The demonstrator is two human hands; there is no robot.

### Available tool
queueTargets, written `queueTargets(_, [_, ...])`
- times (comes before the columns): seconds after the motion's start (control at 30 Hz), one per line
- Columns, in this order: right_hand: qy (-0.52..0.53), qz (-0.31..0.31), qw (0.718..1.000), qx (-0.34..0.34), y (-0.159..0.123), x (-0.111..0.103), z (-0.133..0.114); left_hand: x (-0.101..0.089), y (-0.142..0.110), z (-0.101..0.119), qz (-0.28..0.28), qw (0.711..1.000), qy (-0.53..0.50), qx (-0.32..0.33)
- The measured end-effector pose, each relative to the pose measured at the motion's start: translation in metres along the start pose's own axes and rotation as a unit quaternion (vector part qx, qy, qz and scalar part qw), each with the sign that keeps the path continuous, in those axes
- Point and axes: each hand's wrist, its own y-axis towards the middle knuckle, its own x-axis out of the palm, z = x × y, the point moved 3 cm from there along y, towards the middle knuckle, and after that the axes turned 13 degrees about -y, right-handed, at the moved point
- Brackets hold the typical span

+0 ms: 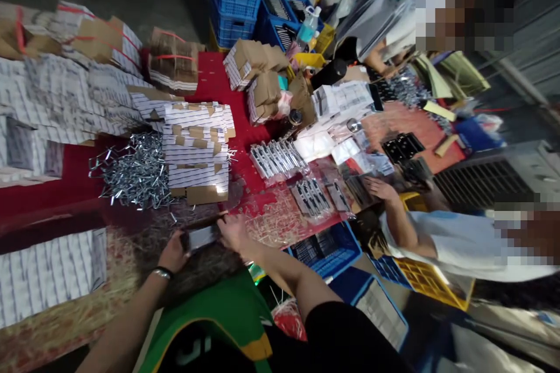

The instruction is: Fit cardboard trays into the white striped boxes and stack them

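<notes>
Near the front edge of the table, a small box [203,238] with a pale grey face is held between my two hands. My left hand [174,252], with a dark band at its wrist, grips the left end. On the other end, the fingers of my right hand [234,232] are closed at the upper corner. Motion blur hides the box's finer details. Just beyond it lie a heap of shiny bent metal pieces [137,172] and a stack of white striped cartons [195,154]. A row of similar white cartons [48,280] sits to the left.
Bagged metal parts [280,158] lie on the red table, right of the cartons. A co-worker's hand [380,189] reaches in from the right; another person's arm [380,61] is farther back. Blue crates [238,0] stand behind the table, and a blue basket [345,259] sits beside its front edge.
</notes>
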Motion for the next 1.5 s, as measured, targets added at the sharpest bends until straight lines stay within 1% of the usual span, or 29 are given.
queueTargets(0.03, [0.013, 0.007, 1.0, 0.023, 0.001, 0.0, 0.002, -0.003, -0.003, -0.001, -0.003, 1.0, -0.017, 0.002])
queueTargets(0.1, [0.096, 0.023, 0.99, 0.099, 0.007, 0.0, 0.014, -0.005, -0.007, -0.004, -0.024, 0.997, -0.068, 0.004])
queueTargets(0.17, [0.189, 0.019, 0.968, 0.165, 0.015, 0.002, 0.025, -0.003, -0.006, -0.005, -0.026, 0.992, -0.124, -0.021])
queueTargets(0.2, [0.217, 0.007, 0.959, 0.18, 0.019, 0.004, 0.029, -0.001, -0.004, -0.005, -0.012, 0.989, -0.138, -0.043])
queueTargets(0.27, [0.236, -0.021, 0.957, 0.165, 0.025, 0.007, 0.033, 0.005, 0.001, -0.002, 0.021, 0.99, -0.124, -0.07])
queueTargets(0.3, [0.236, -0.03, 0.961, 0.144, 0.026, 0.007, 0.034, 0.007, 0.003, 0.0, 0.024, 0.992, -0.102, -0.065])
queueTargets(0.33, [0.236, -0.036, 0.963, 0.122, 0.025, 0.006, 0.035, 0.008, 0.004, 0.004, 0.014, 0.996, -0.076, -0.047])
queueTargets(0.4, [0.235, -0.046, 0.969, 0.066, 0.019, 0.002, 0.039, 0.005, 0.003, 0.01, -0.037, 0.999, -0.038, -0.003])
queueTargets(0.43, [0.236, -0.058, 0.969, 0.037, 0.016, 0.002, 0.042, 0.002, 0.001, 0.013, -0.063, 0.997, -0.036, 0.008])
queueTargets(0.5, [0.243, -0.092, 0.966, 0.017, 0.009, 0.006, 0.049, -0.004, -0.001, 0.017, -0.09, 0.994, -0.068, -0.006])
queueTargets(0.53, [0.247, -0.103, 0.963, 0.032, 0.008, 0.01, 0.051, -0.006, 0.0, 0.017, -0.076, 0.992, -0.093, -0.034])
queueTargets(0.6, [0.248, -0.091, 0.959, 0.108, 0.008, 0.024, 0.051, -0.003, 0.004, 0.017, -0.007, 0.985, -0.134, -0.113])
queueTargets(0.67, [0.236, -0.051, 0.952, 0.187, 0.011, 0.039, 0.044, 0.009, 0.01, 0.016, 0.072, 0.97, -0.141, -0.182])
queueTargets(0.7, [0.229, -0.032, 0.949, 0.217, 0.012, 0.045, 0.039, 0.017, 0.012, 0.015, 0.101, 0.964, -0.136, -0.205])
queueTargets(0.73, [0.228, -0.025, 0.944, 0.238, 0.013, 0.049, 0.035, 0.025, 0.014, 0.014, 0.117, 0.96, -0.13, -0.219])
queueTargets(0.8, [0.256, -0.048, 0.933, 0.247, 0.015, 0.051, 0.031, 0.032, 0.015, 0.012, 0.129, 0.954, -0.131, -0.235])
queueTargets(0.87, [0.301, -0.093, 0.923, 0.223, 0.016, 0.045, 0.037, 0.029, 0.012, 0.009, 0.114, 0.953, -0.153, -0.236])
queueTargets(0.93, [0.334, -0.137, 0.915, 0.182, 0.015, 0.035, 0.047, 0.019, 0.008, 0.006, 0.073, 0.952, -0.197, -0.221])
queueTargets(0.97, [0.339, -0.145, 0.914, 0.169, 0.015, 0.03, 0.052, 0.014, 0.006, 0.005, 0.057, 0.95, -0.22, -0.216])
queueTargets(1.03, [0.335, -0.138, 0.919, 0.158, 0.013, 0.024, 0.058, 0.005, 0.004, 0.002, 0.051, 0.947, -0.237, -0.212])
queueTargets(1.1, [0.316, -0.106, 0.929, 0.158, 0.011, 0.021, 0.059, 0.001, 0.002, 0.002, 0.049, 0.963, -0.193, -0.182])
queueTargets(1.13, [0.29, -0.095, 0.942, 0.138, 0.009, 0.02, 0.057, 0.0, 0.001, 0.005, 0.028, 0.977, -0.151, -0.148])
queueTargets(1.2, [0.219, -0.101, 0.969, 0.05, 0.002, 0.018, 0.049, -0.001, -0.003, 0.014, -0.049, 0.996, -0.043, -0.062])
queueTargets(1.23, [0.181, -0.117, 0.977, -0.01, -0.003, 0.017, 0.045, -0.002, -0.007, 0.019, -0.097, 0.995, 0.011, -0.024])
queueTargets(1.3, [0.093, -0.158, 0.977, -0.106, -0.014, 0.018, 0.036, -0.001, -0.015, 0.028, -0.172, 0.979, 0.103, 0.03])
queueTargets(1.33, [0.052, -0.171, 0.976, -0.122, -0.017, 0.02, 0.033, 0.001, -0.018, 0.032, -0.196, 0.97, 0.135, 0.049])
queueTargets(1.4, [-0.039, -0.168, 0.979, -0.11, -0.019, 0.024, 0.026, 0.01, -0.018, 0.04, -0.223, 0.956, 0.177, 0.069])
queueTargets(1.43, [-0.078, -0.155, 0.98, -0.094, -0.018, 0.025, 0.023, 0.016, -0.015, 0.043, -0.222, 0.954, 0.19, 0.064])
queueTargets(1.5, [-0.118, -0.136, 0.981, -0.074, -0.014, 0.027, 0.018, 0.027, -0.005, 0.045, -0.204, 0.958, 0.197, 0.039])
